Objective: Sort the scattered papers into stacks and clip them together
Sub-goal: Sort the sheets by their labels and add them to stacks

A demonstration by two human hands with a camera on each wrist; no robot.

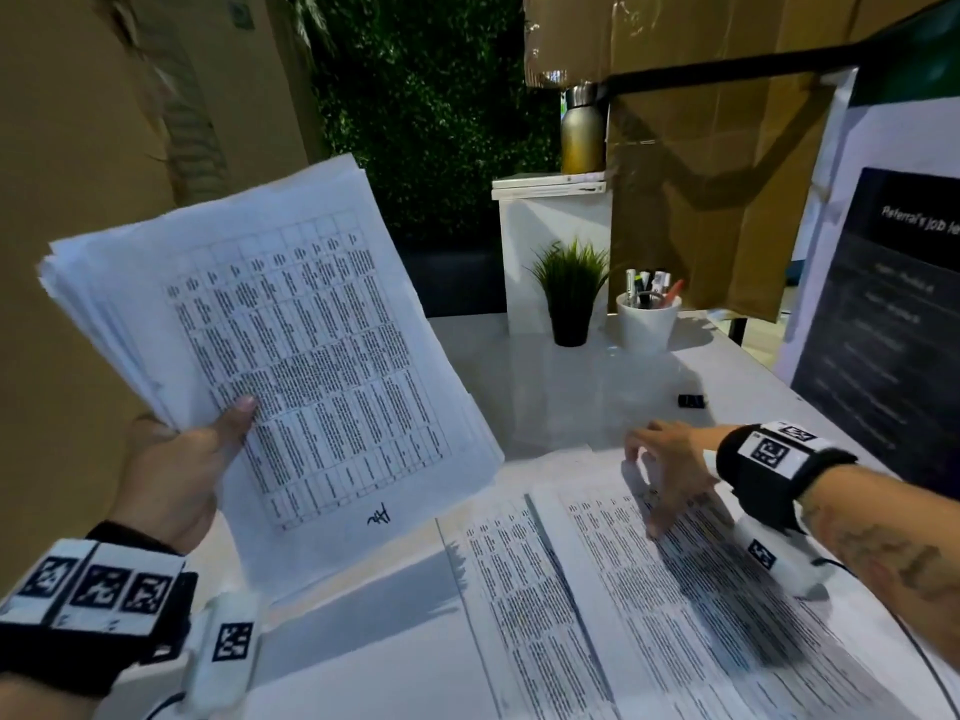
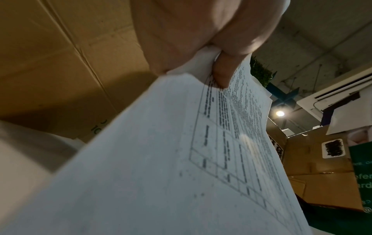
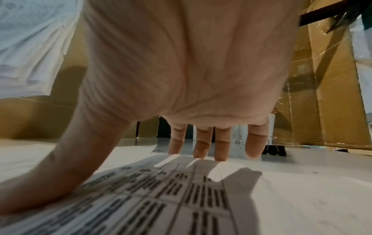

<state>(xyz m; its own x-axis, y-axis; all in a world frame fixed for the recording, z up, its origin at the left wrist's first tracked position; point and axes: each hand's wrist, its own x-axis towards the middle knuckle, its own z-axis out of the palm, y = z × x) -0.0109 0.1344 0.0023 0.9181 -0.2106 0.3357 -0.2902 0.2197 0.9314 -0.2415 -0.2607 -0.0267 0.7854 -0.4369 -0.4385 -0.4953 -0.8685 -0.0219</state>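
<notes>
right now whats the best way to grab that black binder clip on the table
Probably pinch the binder clip by its wire handles, coming from above with the right hand, which is nearest. The right wrist view shows the handles standing up from the black body, which sits flat on the table.

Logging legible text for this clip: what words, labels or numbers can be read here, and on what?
"Referral's job le", cut off by the frame: heading on the dark sign; lines below it blurred.
"ofer" and "ard", cut-off fragments: green board.
Held stack of papers: table print too small; handwritten mark at the bottom unreadable.
Papers on the table: print too blurred.
</notes>
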